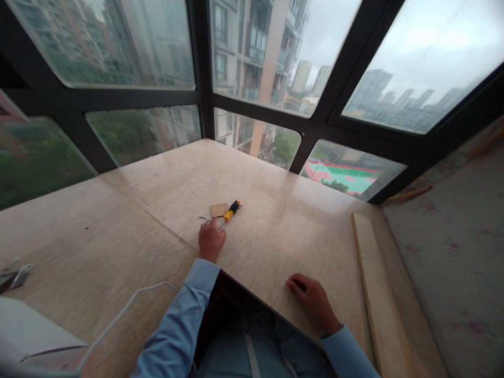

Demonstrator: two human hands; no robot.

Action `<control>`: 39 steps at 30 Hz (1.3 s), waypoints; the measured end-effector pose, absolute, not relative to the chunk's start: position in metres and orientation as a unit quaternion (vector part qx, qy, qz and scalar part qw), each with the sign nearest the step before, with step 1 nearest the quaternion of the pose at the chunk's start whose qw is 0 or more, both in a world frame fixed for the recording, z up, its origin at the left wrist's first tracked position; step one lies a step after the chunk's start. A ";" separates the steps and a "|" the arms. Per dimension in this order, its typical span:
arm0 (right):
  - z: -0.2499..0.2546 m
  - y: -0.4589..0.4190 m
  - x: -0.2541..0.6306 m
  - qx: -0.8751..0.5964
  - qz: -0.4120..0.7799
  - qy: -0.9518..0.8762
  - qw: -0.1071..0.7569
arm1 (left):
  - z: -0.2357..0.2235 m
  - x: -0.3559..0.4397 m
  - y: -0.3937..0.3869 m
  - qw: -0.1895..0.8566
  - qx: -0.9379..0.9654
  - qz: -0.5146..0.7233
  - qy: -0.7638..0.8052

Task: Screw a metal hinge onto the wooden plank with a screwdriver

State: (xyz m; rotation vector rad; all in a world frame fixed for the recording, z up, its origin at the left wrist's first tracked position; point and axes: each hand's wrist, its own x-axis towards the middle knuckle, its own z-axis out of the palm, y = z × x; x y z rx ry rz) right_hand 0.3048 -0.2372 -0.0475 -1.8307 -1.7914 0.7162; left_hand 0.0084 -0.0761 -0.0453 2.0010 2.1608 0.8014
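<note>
My left hand rests on the pale wooden tabletop with its fingers curled down and a ring on one of them. What its fingertips hold, if anything, is hidden behind the knuckles. Just beyond lies a yellow-and-black screwdriver, its shaft pointing back toward this hand. A small brown rectangular piece lies beside the screwdriver, and a small, thin metal piece is left of it. Nearer the table's front edge, my right hand rests loosely curled, thumb against the index finger, with nothing visible in it.
A wooden board lies along the right side by the patterned wall. At left are a white object, a white cable and a metallic item. Dark-framed windows border the table's far side. The tabletop has a seam.
</note>
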 end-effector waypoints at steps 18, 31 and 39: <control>-0.070 -0.238 0.296 -0.726 0.122 -0.613 0.287 | -0.053 0.009 -0.047 0.104 0.641 0.249 0.719; -0.064 -0.239 0.293 -0.724 0.139 -0.606 0.299 | -0.058 0.013 -0.046 0.149 0.600 0.402 0.676; -0.064 -0.239 0.292 -0.732 0.142 -0.597 0.297 | -0.057 0.027 -0.052 0.214 0.626 0.449 0.601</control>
